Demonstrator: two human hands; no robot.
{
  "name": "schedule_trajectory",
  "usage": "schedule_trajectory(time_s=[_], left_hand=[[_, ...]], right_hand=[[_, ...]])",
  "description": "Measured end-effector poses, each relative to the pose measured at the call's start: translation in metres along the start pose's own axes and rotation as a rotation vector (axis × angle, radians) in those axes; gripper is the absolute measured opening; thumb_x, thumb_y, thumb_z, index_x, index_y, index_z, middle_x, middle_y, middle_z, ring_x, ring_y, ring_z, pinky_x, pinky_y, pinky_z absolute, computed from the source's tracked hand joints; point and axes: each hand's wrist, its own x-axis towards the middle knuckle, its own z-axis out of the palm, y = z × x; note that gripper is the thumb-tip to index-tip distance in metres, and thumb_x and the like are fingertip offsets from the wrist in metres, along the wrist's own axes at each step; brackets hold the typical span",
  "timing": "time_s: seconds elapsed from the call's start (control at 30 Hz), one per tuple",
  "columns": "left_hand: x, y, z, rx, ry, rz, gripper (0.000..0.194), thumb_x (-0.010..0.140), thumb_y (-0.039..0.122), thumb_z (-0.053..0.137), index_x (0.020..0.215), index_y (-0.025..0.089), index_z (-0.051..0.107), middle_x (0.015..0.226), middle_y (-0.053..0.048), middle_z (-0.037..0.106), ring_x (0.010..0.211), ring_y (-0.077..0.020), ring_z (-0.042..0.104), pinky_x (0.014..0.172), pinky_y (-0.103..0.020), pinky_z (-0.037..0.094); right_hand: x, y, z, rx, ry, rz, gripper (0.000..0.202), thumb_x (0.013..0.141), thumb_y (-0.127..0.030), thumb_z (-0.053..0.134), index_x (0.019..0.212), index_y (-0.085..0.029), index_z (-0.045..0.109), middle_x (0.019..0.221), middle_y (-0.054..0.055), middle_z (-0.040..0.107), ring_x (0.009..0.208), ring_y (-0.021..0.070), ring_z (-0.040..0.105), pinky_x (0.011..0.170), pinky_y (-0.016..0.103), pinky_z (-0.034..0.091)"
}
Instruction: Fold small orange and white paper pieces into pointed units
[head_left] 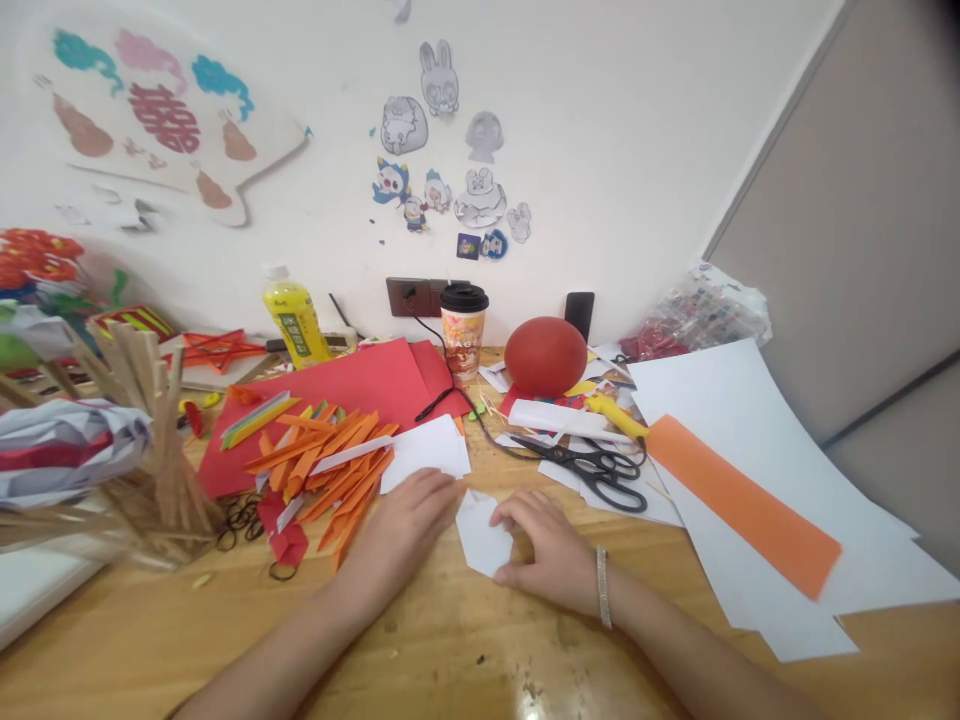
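A small piece of folded white paper (pixel 482 535), with its corners turned in, lies on the wooden table in front of me. My right hand (pixel 546 548) wears a sparkling bracelet and holds the paper's right edge between thumb and fingers. To the left of the paper, my left hand (pixel 411 520) rests with its fingers stretched out, the fingertips close to the paper's upper left corner. Just beyond that hand is a stack of white paper sheets (pixel 427 450). Beside it are a heap of folded orange paper strips (pixel 352 475) and one folded white strip (pixel 352 454).
Black scissors (pixel 592 470) and a yellow glue gun (pixel 615 413) lie to the right, near an orange strip (pixel 742 505) on large white sheets (pixel 795 580). Behind stand a paper cup (pixel 463 335), a red balloon (pixel 546 357) and a yellow bottle (pixel 296 320). A wooden-stick structure (pixel 161 440) is at left.
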Motion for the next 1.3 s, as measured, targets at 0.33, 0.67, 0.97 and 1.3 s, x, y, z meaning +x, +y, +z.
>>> schedule_trajectory(time_s=[0.33, 0.67, 0.97, 1.3], left_hand=[[-0.004, 0.009, -0.008, 0.15, -0.096, 0.237, 0.026, 0.095, 0.022, 0.037, 0.08, 0.016, 0.058, 0.081, -0.006, 0.059, 0.083, -0.02, 0.055, 0.074, -0.035, 0.048], [-0.003, 0.02, -0.009, 0.188, -0.188, 0.252, 0.025, 0.095, 0.014, 0.033, 0.079, 0.016, 0.054, 0.082, -0.005, 0.056, 0.079, -0.0194, 0.049, 0.07, -0.033, 0.044], [-0.001, 0.019, 0.0, -0.157, -0.108, -0.087, 0.018, 0.089, 0.018, 0.042, 0.075, 0.018, 0.053, 0.076, -0.002, 0.056, 0.076, -0.017, 0.052, 0.07, -0.029, 0.044], [0.005, 0.025, 0.002, -0.116, -0.116, -0.211, 0.019, 0.085, 0.017, 0.045, 0.067, 0.018, 0.051, 0.073, -0.004, 0.056, 0.074, -0.0194, 0.053, 0.068, -0.032, 0.044]], right_hand=[[0.006, 0.026, -0.019, -0.105, 0.076, -0.302, 0.014, 0.074, -0.011, 0.063, 0.084, -0.02, 0.06, 0.094, 0.004, 0.061, 0.09, 0.0189, 0.052, 0.078, 0.032, 0.042], [0.011, 0.024, -0.004, -0.337, 0.159, -0.561, 0.02, 0.091, -0.026, 0.047, 0.076, -0.019, 0.058, 0.076, 0.004, 0.063, 0.073, 0.0172, 0.05, 0.066, 0.03, 0.038], [0.012, 0.025, -0.004, -0.238, 0.182, -0.37, 0.008, 0.081, -0.021, 0.061, 0.074, -0.019, 0.058, 0.079, 0.003, 0.061, 0.076, 0.0172, 0.05, 0.067, 0.029, 0.038], [0.016, 0.018, 0.002, -0.097, 0.224, 0.041, 0.014, 0.071, -0.02, 0.07, 0.061, -0.019, 0.06, 0.079, 0.0, 0.055, 0.079, 0.0163, 0.05, 0.072, 0.029, 0.036]])
